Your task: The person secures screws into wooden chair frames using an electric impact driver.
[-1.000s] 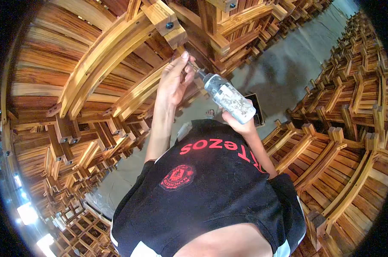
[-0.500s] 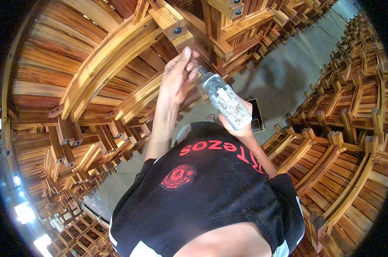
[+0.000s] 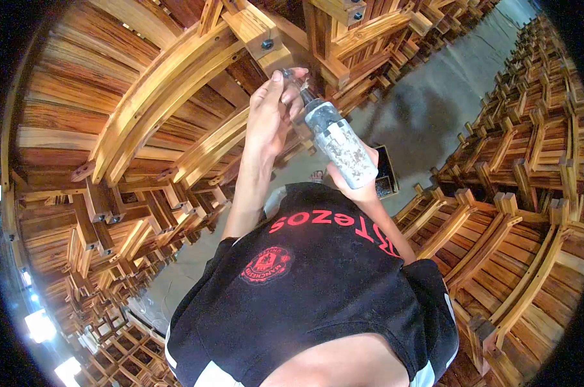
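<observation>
My right hand (image 3: 360, 173) is wrapped round a power driver (image 3: 345, 149), its worn body scuffed white and grey. The driver tilts up and left, its dark nose close to my left hand (image 3: 272, 103). Thumb and fingers of that hand pinch a small dark bolt-like piece (image 3: 287, 73) just ahead of the driver's tip; the fingers partly hide it. Just above them is the end of a wooden block (image 3: 256, 31) with a dark bolt (image 3: 267, 44) set in it. The block belongs to a curved slatted wooden frame (image 3: 156, 97).
A dark open box (image 3: 387, 173) sits on the grey floor (image 3: 427, 97) beyond my right hand. Slatted wooden furniture parts (image 3: 517, 258) stand stacked on the right, and more wooden frames (image 3: 111, 251) crowd the left. Bright lamps (image 3: 40, 326) glow at lower left.
The driver and my right hand have shifted slightly up and left in the picture. My left fingers have changed their pose a little, and the dark piece shows more clearly.
</observation>
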Demonstrator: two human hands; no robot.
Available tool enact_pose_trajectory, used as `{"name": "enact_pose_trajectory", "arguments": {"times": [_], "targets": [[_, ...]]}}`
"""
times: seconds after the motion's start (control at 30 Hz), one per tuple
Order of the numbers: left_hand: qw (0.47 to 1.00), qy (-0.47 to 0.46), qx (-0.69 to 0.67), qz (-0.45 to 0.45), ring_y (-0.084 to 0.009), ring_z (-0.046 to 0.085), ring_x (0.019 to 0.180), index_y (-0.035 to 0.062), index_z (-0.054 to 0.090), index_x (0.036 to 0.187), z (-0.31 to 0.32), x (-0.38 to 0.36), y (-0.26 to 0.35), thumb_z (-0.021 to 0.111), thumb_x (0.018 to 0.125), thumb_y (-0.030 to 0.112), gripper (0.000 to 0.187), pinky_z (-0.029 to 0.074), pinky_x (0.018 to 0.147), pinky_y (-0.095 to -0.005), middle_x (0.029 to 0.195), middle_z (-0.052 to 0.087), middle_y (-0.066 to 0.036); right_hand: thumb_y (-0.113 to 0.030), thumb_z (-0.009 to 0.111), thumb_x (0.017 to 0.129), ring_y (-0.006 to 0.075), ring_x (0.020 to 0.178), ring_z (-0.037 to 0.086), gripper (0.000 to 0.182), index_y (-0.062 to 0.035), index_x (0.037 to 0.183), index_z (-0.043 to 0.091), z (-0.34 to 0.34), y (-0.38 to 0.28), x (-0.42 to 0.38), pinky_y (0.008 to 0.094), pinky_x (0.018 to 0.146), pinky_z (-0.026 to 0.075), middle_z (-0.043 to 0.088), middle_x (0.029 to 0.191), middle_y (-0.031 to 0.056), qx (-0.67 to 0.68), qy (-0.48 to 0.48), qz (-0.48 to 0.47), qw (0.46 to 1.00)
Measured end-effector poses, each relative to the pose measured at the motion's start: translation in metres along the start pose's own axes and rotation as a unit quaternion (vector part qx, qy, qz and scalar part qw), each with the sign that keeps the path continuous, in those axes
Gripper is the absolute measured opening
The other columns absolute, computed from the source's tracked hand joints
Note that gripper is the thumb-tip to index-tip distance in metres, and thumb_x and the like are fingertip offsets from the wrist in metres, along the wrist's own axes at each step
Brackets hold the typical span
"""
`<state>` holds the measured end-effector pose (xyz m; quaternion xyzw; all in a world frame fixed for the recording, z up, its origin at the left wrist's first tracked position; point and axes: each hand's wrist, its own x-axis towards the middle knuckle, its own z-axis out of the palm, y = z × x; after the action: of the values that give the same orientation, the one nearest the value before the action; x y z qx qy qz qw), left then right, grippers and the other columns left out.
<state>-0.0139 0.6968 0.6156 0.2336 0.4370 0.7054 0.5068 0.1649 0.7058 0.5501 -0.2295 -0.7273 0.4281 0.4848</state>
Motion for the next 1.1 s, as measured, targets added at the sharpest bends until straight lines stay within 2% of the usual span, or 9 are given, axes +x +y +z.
{"name": "enact_pose_trajectory", "arguments": {"times": [0.3, 0.4, 0.43, 0.5, 0.6, 0.7, 0.83, 1.03, 1.1], "targets": [[0.999, 0.002, -0.030, -0.021, -0.0066, 0.033, 0.053, -0.0043, 0.058, 0.104, -0.001, -0.002, 0.002, 0.041, 0.099, 0.028, 0.037, 0.030, 0.049, -0.0204, 0.063, 0.036, 0.005, -0.006, 0.069, 0.061, 0.0247, 0.079, 0.066, 0.041, 0.0055, 0.099, 0.060, 0.000, -0.006, 0.002, 0.0301, 0.072, 0.050, 0.066, 0.089, 0.0160, 0.017, -0.004, 0.018, 1.000], [0.995, 0.070, 0.056, -0.036, -0.0063, 0.031, 0.048, -0.0032, 0.059, 0.102, -0.035, -0.012, -0.001, 0.043, 0.098, 0.026, 0.034, 0.027, 0.044, -0.0209, 0.064, 0.037, 0.005, -0.006, 0.069, 0.061, 0.0233, 0.079, 0.066, 0.041, 0.0058, 0.100, 0.060, 0.001, -0.007, 0.002, 0.0298, 0.073, 0.050, 0.066, 0.089, 0.0158, 0.034, 0.000, 0.033, 0.999], [0.984, 0.165, 0.042, -0.052, -0.0063, 0.029, 0.044, -0.0015, 0.060, 0.098, -0.043, -0.011, -0.001, 0.046, 0.094, 0.017, 0.024, 0.023, 0.040, -0.0217, 0.060, 0.037, 0.005, -0.006, 0.068, 0.061, 0.0227, 0.079, 0.066, 0.041, 0.0058, 0.100, 0.060, 0.002, -0.003, 0.001, 0.0295, 0.073, 0.050, 0.066, 0.089, 0.0157, 0.025, 0.001, 0.023, 0.999], [0.973, 0.220, 0.047, 0.045, -0.0058, 0.027, 0.049, -0.0004, 0.054, 0.110, -0.058, -0.004, -0.005, 0.045, 0.090, 0.011, 0.024, 0.020, 0.043, -0.0214, 0.060, 0.032, 0.004, -0.006, 0.068, 0.062, 0.0219, 0.080, 0.066, 0.042, 0.0061, 0.101, 0.060, 0.002, -0.001, -0.002, 0.0291, 0.074, 0.050, 0.066, 0.090, 0.0156, 0.023, 0.005, 0.027, 0.999], [0.966, 0.219, -0.030, 0.133, -0.0068, 0.029, 0.044, 0.0019, 0.043, 0.119, -0.075, 0.032, -0.003, 0.046, 0.086, 0.000, 0.034, 0.022, 0.038, -0.0215, 0.059, 0.035, 0.003, -0.006, 0.068, 0.062, 0.0210, 0.081, 0.066, 0.043, 0.0066, 0.102, 0.059, 0.004, -0.005, -0.004, 0.0289, 0.075, 0.049, 0.066, 0.092, 0.0157, 0.032, 0.003, 0.060, 0.998], [0.972, 0.198, -0.045, 0.118, -0.0070, 0.030, 0.045, 0.0029, 0.034, 0.123, -0.061, 0.050, 0.000, 0.046, 0.085, -0.001, 0.040, 0.024, 0.038, -0.0212, 0.063, 0.038, 0.001, -0.007, 0.068, 0.062, 0.0200, 0.082, 0.066, 0.045, 0.0072, 0.104, 0.059, 0.004, -0.008, -0.005, 0.0288, 0.076, 0.049, 0.066, 0.093, 0.0158, 0.018, 0.001, 0.072, 0.997], [0.966, 0.203, -0.083, 0.134, -0.0068, 0.032, 0.045, 0.0075, 0.039, 0.101, -0.045, 0.060, -0.008, 0.046, 0.084, -0.003, 0.020, 0.027, 0.038, -0.0222, 0.061, 0.038, 0.001, -0.007, 0.068, 0.062, 0.0186, 0.082, 0.065, 0.047, 0.0074, 0.105, 0.058, 0.007, -0.003, -0.010, 0.0286, 0.076, 0.049, 0.066, 0.093, 0.0153, 0.001, 0.000, 0.053, 0.999], [0.959, 0.190, -0.098, 0.187, -0.0069, 0.033, 0.047, 0.0081, 0.040, 0.096, -0.056, 0.064, -0.009, 0.045, 0.085, -0.003, 0.016, 0.028, 0.038, -0.0226, 0.064, 0.039, 0.001, -0.006, 0.069, 0.062, 0.0187, 0.082, 0.065, 0.047, 0.0073, 0.105, 0.058, 0.008, -0.009, -0.009, 0.0289, 0.076, 0.049, 0.067, 0.092, 0.0145, 0.023, 0.005, 0.067, 0.997], [0.963, 0.185, -0.106, 0.167, -0.0074, 0.034, 0.050, 0.0124, 0.036, 0.104, -0.055, 0.065, -0.009, 0.045, 0.086, -0.002, 0.025, 0.029, 0.040, -0.0224, 0.070, 0.041, 0.000, -0.006, 0.069, 0.062, 0.0186, 0.082, 0.065, 0.047, 0.0071, 0.106, 0.058, 0.008, -0.009, -0.008, 0.0286, 0.076, 0.049, 0.067, 0.093, 0.0144, 0.015, 0.003, 0.056, 0.998]]}}
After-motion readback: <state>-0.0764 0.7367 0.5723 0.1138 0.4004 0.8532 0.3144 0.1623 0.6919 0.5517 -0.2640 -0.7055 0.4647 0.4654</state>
